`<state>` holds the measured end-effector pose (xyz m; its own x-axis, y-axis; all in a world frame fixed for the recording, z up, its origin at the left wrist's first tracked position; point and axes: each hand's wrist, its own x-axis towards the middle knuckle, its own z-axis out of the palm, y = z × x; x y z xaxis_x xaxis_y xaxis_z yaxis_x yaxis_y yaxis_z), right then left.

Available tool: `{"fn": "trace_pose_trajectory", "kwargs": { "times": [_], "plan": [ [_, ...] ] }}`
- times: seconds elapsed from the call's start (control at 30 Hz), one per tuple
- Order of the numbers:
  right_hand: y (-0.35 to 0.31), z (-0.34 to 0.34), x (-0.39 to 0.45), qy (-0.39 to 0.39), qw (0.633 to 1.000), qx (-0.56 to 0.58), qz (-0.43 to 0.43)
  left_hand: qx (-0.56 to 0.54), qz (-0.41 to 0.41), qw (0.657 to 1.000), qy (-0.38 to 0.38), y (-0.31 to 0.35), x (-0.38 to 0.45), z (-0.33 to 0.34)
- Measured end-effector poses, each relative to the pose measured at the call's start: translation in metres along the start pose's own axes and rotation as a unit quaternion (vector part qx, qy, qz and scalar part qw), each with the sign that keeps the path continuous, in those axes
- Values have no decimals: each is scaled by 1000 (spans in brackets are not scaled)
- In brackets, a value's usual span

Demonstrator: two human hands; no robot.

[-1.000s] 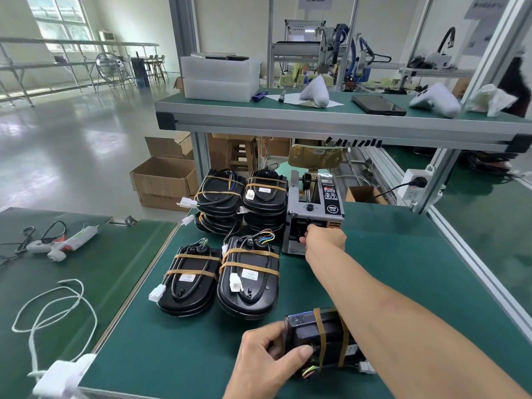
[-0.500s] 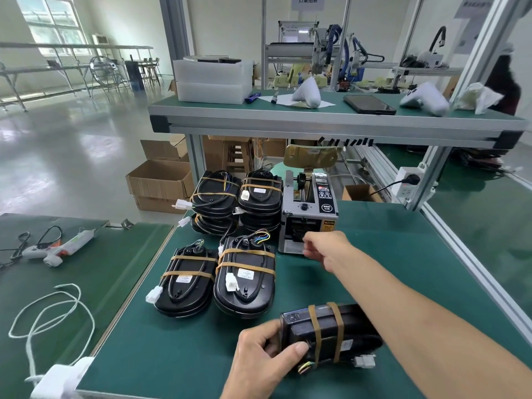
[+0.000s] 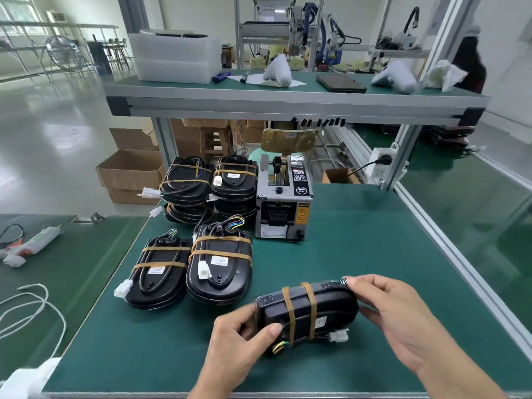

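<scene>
At six o'clock on the green bench mat [image 3: 359, 254], two hands hold a black banded housing [image 3: 331, 305].

The left hand [image 3: 236, 338] grips its left end, thumb laid across the front face and fingers curled behind. The right hand [image 3: 397, 318] cups the right end, fingertips [image 3: 349, 281] pressed on the upper corner by a small dark strip and thumb below. The housing lies lengthwise with two tan bands [image 3: 299, 315] round its middle and a white connector [image 3: 338, 336] at its lower right. Whether it rests on the mat I cannot tell. At ten o'clock from it, two banded units [image 3: 218, 263] lie side by side, touching. At eleven o'clock stand two stacks [image 3: 234, 182] of the same units. Just beside them at twelve o'clock is a grey tape dispenser [image 3: 283, 203]. Off at nine o'clock, on the neighbouring table, lie a glue gun [image 3: 28, 243] and a white cable [image 3: 43, 309].
</scene>
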<state>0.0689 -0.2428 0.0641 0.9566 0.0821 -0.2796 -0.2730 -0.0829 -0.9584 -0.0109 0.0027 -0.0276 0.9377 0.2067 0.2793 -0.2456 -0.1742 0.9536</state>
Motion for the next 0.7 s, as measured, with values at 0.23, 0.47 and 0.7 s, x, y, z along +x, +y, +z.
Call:
{"fn": "trace_pose_trajectory", "kwargs": {
  "times": [0.23, 0.47, 0.7],
  "plan": [
    [5, 18, 5, 29, 999, 22, -33, 3, -8, 1000, -2, 1, -2, 0],
    [8, 23, 6, 8, 999, -11, -50, 25, -25, 999, -2, -8, -1, -2],
    [9, 21, 9, 10, 998, -26, -52, 18, -26, 999, 14, -14, -1, -2]
  ]
}}
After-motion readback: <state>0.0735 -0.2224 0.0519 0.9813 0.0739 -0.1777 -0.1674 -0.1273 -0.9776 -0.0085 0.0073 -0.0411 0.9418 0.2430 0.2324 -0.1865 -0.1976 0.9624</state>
